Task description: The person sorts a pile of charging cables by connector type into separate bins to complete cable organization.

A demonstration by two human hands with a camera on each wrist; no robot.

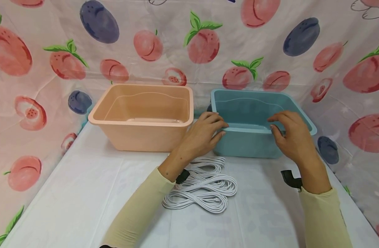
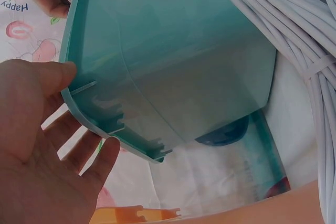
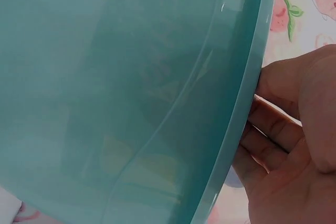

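A teal plastic bin [image 1: 248, 146] stands on the table at the back right. At its left front corner my left hand [image 1: 203, 134] grips the rim, fingers over the edge and thumb at the front. The left wrist view shows that thumb on the rim [image 2: 66, 59] and the fingers spread around the corner. My right hand [image 1: 292, 136] holds the front rim farther right, its fingers bent. Seen from the right wrist, the fingers [image 3: 268, 145] lie partly behind the rim. Below my left wrist lies a bundle of coiled white cable [image 1: 208, 182].
A peach-coloured bin [image 1: 143, 137] stands to the left of the teal one, a narrow gap between them. Both sit on a white-covered table [image 1: 84, 193]. A fruit-printed cloth [image 1: 164, 20] hangs behind and at both sides.
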